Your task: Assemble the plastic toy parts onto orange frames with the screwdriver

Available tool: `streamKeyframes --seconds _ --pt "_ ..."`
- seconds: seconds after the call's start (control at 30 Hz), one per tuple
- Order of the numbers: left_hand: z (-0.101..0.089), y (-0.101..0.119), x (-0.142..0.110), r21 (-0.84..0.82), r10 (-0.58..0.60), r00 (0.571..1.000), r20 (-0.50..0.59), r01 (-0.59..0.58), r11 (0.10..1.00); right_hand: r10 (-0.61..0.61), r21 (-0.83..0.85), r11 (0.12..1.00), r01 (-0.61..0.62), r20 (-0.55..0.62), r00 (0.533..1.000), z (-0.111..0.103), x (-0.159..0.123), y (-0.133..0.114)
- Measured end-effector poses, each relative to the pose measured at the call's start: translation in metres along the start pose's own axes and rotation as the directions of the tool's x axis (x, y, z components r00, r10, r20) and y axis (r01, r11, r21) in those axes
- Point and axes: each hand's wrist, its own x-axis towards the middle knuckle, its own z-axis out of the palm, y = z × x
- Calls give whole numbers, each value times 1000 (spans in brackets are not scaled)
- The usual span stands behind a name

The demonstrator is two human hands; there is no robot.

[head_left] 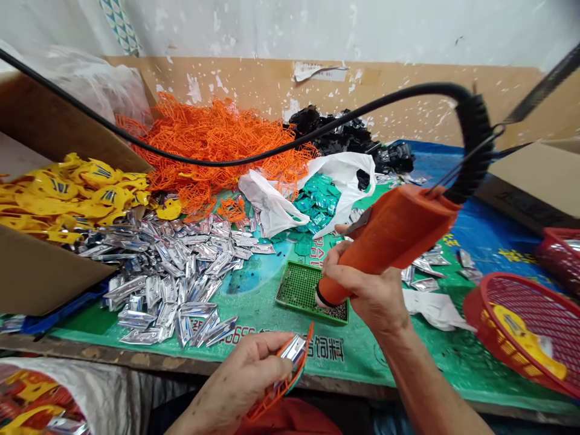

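Observation:
My left hand (247, 374), near the front edge of the table, pinches an orange plastic frame (268, 403) with a shiny silver metal piece (294, 348) lying against it. A bit of green shows along the frame's underside. Wrapped round an orange-covered electric screwdriver (394, 235) is my right hand (378, 296). The screwdriver slants down to the left, its pale nose over a small green mesh tray (281, 296) that holds tiny dark screws. Its bit is hidden, so I cannot tell if it touches them. A black coiled cable (473, 139) leaves its top.
Silver metal pieces (167, 266) lie heaped at left, beside yellow plastic parts (67, 187). Behind are orange frames (226, 133), black parts (344, 133) and green pieces (319, 199) in a white bag (351, 163). A red basket (480, 302) stands at right. Black cable crosses above.

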Motion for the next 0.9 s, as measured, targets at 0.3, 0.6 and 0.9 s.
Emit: streamKeyframes --seconds 0.3,0.6,0.9 --pt "-2 -12 2 -71 -3 999 -55 -1 997 -61 165 985 55 31 998 2 -9 -49" --pt "-1 -19 3 -169 62 998 -32 -67 983 -52 278 961 10 144 988 6 -41 -56" --pt "-2 -21 3 -181 74 997 -24 -77 980 -28 291 956 -21 162 986 11 -46 -53"
